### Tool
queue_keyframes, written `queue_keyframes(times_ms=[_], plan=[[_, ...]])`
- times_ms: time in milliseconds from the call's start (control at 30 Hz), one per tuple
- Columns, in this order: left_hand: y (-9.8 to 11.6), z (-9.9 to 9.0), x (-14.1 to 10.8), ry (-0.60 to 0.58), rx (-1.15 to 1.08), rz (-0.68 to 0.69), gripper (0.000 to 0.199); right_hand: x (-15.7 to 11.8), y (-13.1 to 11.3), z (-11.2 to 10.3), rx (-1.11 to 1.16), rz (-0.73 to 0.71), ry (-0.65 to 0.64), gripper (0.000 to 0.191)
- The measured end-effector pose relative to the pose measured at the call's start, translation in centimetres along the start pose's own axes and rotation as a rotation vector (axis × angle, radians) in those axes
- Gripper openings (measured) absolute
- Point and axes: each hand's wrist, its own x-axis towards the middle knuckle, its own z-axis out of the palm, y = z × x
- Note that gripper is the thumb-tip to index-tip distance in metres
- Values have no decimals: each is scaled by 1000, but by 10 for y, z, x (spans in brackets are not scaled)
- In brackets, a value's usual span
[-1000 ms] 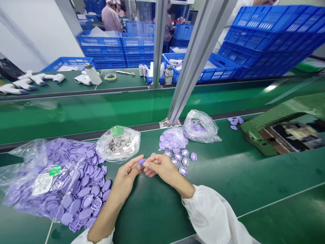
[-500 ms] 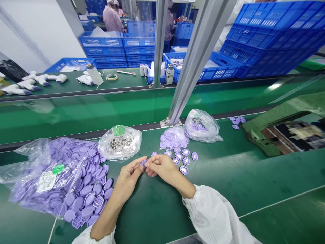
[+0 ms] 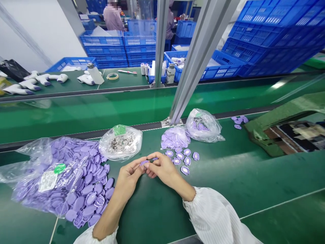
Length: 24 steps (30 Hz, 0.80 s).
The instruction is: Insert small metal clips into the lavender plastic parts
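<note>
Between the fingertips of both hands is a small purple plastic piece [image 3: 144, 162]. My left hand [image 3: 130, 174] pinches it from the left, thumb and fingers closed. My right hand [image 3: 162, 167] closes on its right side; whether a smaller part is in those fingers is hidden. To the left, a heap of purple oval plastic covers [image 3: 88, 200] spills from a clear bag [image 3: 45, 169]. Behind my hands lies a clear bag of small metal parts [image 3: 121, 144]. Several purple pieces with pale inner outlines [image 3: 187, 161] lie right of my right hand.
Two more clear bags, one with flat purple pieces [image 3: 175, 137] and one bunched up [image 3: 204, 125], lie by the metal post [image 3: 195, 51]. A green machine [image 3: 284, 125] stands at right. Blue crates [image 3: 104, 42] and two people in pink [image 3: 113, 17] are beyond the partition.
The purple piece is turned slightly and shows more of its length between my fingertips. My right fingers have lifted a little. The whole view has shifted slightly.
</note>
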Motion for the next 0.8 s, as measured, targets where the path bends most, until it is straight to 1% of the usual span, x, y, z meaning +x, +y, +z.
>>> queue_keyframes(times_ms=[100,267,400,500,600,700,800], plan=[[5,0,-1,4,-17,-40,56,1,0,-1,7,10,-28,38],[6,-2,0,37,-4,-99,69,-1,-2,3,42,-24,-28,25],[5,-1,-2,87,29,-86,74,-2,-4,9,8,-33,28,15],[6,-1,0,69,51,-63,75,0,-2,10,-21,-91,51,14],[6,-1,3,20,69,-19,70,2,1,6,-9,-122,36,17],[0,4,4,-25,93,61,58,-1,2,1,-23,-65,-1,21],[-3,13,-1,-65,127,149,52,-6,-1,-6,-128,-21,12,26]])
